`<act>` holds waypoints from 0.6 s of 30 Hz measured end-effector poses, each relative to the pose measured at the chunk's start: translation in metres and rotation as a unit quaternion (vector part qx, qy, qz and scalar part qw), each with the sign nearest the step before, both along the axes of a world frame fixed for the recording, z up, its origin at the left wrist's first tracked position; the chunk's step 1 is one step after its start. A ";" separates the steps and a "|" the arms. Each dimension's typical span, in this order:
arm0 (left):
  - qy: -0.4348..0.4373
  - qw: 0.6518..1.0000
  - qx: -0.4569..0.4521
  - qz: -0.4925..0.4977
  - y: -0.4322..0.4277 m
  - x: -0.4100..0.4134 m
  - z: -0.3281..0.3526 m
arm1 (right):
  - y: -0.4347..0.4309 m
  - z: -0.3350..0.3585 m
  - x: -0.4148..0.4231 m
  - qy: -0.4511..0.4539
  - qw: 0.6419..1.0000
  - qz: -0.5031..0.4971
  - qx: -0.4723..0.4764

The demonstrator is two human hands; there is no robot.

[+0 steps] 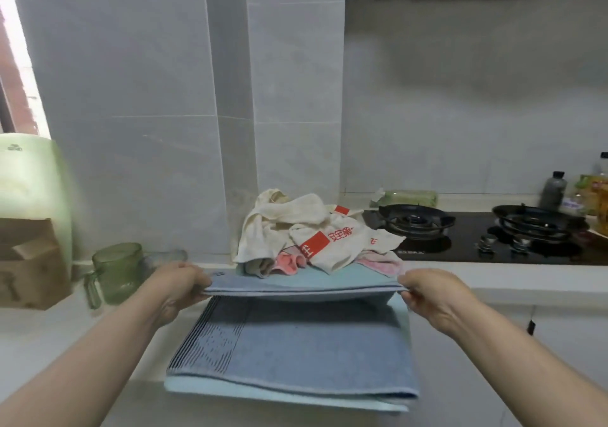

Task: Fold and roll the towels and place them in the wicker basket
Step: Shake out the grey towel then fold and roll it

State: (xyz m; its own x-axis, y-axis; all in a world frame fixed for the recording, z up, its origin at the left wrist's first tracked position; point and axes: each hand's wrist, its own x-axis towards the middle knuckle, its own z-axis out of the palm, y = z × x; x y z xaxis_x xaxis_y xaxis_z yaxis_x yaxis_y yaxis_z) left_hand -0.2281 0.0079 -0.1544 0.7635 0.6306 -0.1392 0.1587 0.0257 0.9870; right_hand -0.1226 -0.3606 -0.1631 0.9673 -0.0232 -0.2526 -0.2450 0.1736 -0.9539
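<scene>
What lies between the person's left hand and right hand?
Head view: the lifted edge of the folded blue terry towel spans from left hand to right hand, both gripping it.

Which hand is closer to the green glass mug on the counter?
Left. The left hand, pinching one end of the blue towel, is just right of the green glass mug; the right hand grips the other end, farther right.

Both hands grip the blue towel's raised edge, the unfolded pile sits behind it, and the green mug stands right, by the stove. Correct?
No. The head view shows the green mug on the left, beside the cardboard box, not by the stove. The left hand and right hand do grip the blue towel, pile behind it.
</scene>
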 end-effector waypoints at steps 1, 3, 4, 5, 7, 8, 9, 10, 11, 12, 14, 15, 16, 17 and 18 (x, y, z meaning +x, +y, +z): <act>0.022 1.000 0.003 -0.004 -0.001 -0.010 -0.005 | -0.002 -0.007 -0.009 0.021 1.000 0.008 0.004; 0.062 0.998 0.008 -0.018 -0.004 -0.031 -0.015 | -0.007 -0.021 -0.028 0.054 0.998 0.031 0.012; 0.082 0.996 0.012 -0.027 -0.005 -0.041 -0.019 | -0.010 -0.028 -0.036 0.068 0.997 0.040 0.014; 0.097 0.995 0.015 -0.034 -0.007 -0.050 -0.023 | -0.012 -0.035 -0.044 0.083 0.995 0.046 0.012; 0.109 0.993 0.016 -0.044 -0.008 -0.063 -0.031 | -0.015 -0.044 -0.061 0.100 0.993 0.062 0.004; 0.113 0.992 0.022 -0.048 -0.009 -0.068 -0.034 | -0.016 -0.048 -0.068 0.102 0.992 0.069 -0.001; 0.116 0.991 0.037 -0.053 -0.007 -0.070 -0.036 | -0.017 -0.050 -0.074 0.099 0.992 0.076 -0.008; 0.116 0.990 0.054 -0.055 -0.006 -0.072 -0.039 | -0.018 -0.051 -0.078 0.092 0.992 0.080 -0.018; 0.112 0.990 0.068 -0.049 -0.006 -0.072 -0.042 | -0.019 -0.052 -0.083 0.083 0.993 0.084 -0.031; 0.106 0.990 0.091 -0.035 -0.005 -0.073 -0.045 | -0.019 -0.053 -0.086 0.070 0.992 0.090 -0.047; 0.086 0.983 0.164 -0.013 -0.007 -0.074 -0.049 | -0.022 -0.054 -0.091 0.041 0.991 0.104 -0.071; 0.077 0.978 0.193 -0.012 -0.009 -0.074 -0.051 | -0.022 -0.054 -0.093 0.029 0.991 0.109 -0.079; 0.073 0.976 0.205 -0.015 -0.010 -0.074 -0.053 | -0.023 -0.054 -0.095 0.018 0.990 0.112 -0.085; 0.072 0.978 0.196 -0.019 -0.010 -0.073 -0.054 | -0.024 -0.053 -0.097 0.009 0.989 0.115 -0.090; 0.073 0.983 0.165 -0.022 -0.009 -0.073 -0.055 | -0.024 -0.053 -0.098 0.002 0.988 0.119 -0.094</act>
State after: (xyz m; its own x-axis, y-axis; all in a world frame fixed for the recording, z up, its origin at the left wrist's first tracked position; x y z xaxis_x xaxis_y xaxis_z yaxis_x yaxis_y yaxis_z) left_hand -0.3010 -0.0015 -0.2096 0.7779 0.6270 -0.0423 0.2927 -0.3019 0.9073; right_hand -0.2211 -0.3850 -0.2160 0.9500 0.1586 -0.2689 -0.2609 -0.0695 -0.9628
